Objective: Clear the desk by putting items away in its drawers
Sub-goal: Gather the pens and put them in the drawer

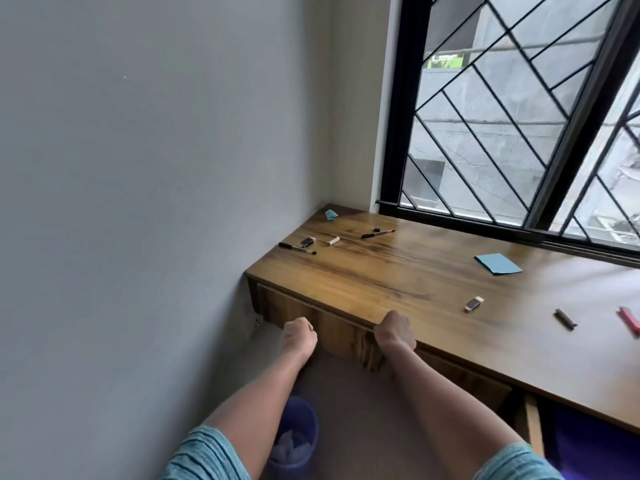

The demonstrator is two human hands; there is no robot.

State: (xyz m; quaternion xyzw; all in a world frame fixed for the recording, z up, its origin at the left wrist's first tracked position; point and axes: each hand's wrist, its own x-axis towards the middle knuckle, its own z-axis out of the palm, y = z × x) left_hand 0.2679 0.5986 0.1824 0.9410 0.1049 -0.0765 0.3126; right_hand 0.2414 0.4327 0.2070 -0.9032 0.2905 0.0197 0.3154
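1. The left hand is clenched at the lower edge of the drawer front at the desk's left end. Its fingers are tucked under and out of sight, so it seems to be grasping that edge.
2. The right hand is curled over the top edge of the same drawer front, with its fingers hooked into the gap under the desk top. No handle shows, which is probably why both hands take it by the edges, likely to pull it out.
3. I cannot tell whether the drawer has started to slide. Its front sits close under the top.
4. The things to put away all lie on the desk top.
   - At the far left are a crumpled blue paper, a marker, a small dark clip-like item, a short white tube and a pen.
   - To the right are a blue note, an eraser, a grey stick and a pink item at the frame's edge.
5. Most of the small things lie just above this drawer, so it is the natural one to go for first.
6. A blue bin holding paper stands on the floor near the person, below the drawer.
7. No brand, label or writing can be read. The items are too small for that.
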